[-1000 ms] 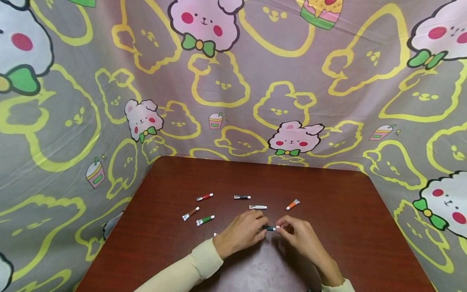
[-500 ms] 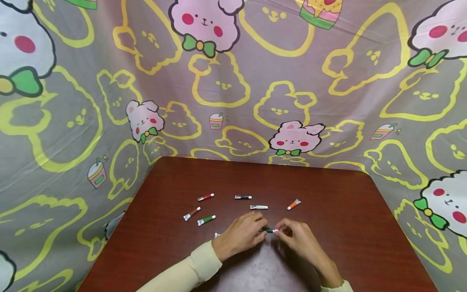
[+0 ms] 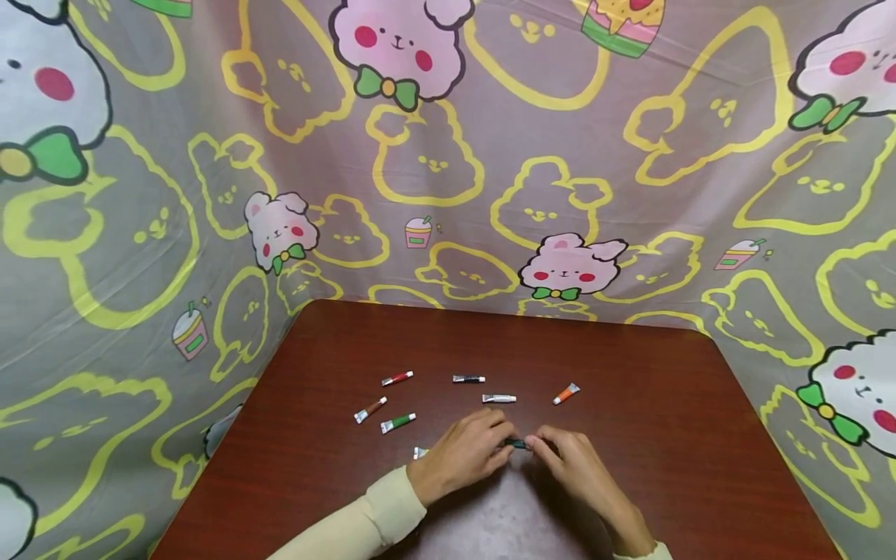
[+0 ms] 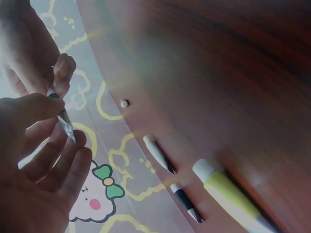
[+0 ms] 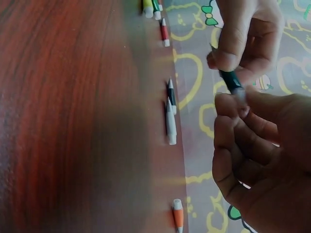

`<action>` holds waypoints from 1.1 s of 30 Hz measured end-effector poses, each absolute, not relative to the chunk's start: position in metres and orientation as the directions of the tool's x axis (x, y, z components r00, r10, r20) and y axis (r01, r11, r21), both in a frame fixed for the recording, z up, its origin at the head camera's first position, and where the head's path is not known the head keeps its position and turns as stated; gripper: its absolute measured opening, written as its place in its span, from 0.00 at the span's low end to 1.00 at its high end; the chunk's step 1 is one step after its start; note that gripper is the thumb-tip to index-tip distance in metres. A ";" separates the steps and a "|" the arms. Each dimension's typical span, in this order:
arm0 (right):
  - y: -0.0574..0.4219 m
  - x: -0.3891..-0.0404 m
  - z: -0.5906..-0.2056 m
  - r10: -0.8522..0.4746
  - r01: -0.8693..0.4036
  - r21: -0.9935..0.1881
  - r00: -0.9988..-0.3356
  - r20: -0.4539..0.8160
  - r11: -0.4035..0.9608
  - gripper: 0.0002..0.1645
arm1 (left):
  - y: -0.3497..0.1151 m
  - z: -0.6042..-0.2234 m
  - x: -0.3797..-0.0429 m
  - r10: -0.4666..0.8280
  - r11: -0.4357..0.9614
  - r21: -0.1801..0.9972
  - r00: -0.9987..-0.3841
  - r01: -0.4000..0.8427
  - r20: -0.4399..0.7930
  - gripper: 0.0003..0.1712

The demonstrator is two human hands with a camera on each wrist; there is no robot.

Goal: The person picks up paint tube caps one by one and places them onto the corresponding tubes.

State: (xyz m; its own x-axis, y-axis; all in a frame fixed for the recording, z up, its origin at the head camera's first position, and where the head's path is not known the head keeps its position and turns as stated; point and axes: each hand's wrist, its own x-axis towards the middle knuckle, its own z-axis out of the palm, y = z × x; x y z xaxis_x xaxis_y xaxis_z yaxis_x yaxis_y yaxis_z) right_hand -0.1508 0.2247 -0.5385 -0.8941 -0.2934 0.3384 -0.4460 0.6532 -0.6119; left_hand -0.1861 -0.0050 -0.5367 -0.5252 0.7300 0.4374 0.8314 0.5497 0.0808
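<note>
Between my two hands is a small dark green paint tube [image 3: 516, 444], near the middle of the table. My left hand [image 3: 467, 449] pinches its body between thumb and fingers; in the left wrist view its silvery crimped tail [image 4: 68, 130] shows. At the other end, the thumb and fingertips of my right hand [image 3: 575, 459] pinch the cap end. That end appears pale and blurred in the right wrist view, and whether the cap is on or loose is hidden. A white tube [image 3: 499, 399] lies just beyond the left hand.
Other paint tubes lie on the brown table [image 3: 672, 420]: black [image 3: 468, 379], orange [image 3: 566, 394], red [image 3: 397, 379], brown [image 3: 370, 410] and green [image 3: 398, 423]. A yellow tube [image 4: 231, 194] lies partly behind my left wrist. A patterned cloth [image 3: 448, 225] surrounds the table.
The right fingertips have closed in over the tube's white cap end, which showed between the hands earlier. The left hand keeps its hold, and the loose tubes have stayed put.
</note>
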 end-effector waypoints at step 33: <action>0.231 -0.150 -0.539 -0.256 -0.462 -0.709 -0.886 0.385 0.532 0.12 | -0.001 -0.525 -0.186 0.700 0.526 0.178 -0.542 0.832 0.464 0.06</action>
State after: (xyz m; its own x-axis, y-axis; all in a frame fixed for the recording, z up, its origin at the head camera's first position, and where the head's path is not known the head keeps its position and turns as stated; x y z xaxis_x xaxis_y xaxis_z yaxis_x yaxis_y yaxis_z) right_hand -0.1498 0.2308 -0.5387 -0.8864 -0.2565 0.3853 -0.4623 0.5322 -0.7092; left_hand -0.1855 -0.0013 -0.5253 -0.5422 0.7003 0.4643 0.8317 0.5257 0.1783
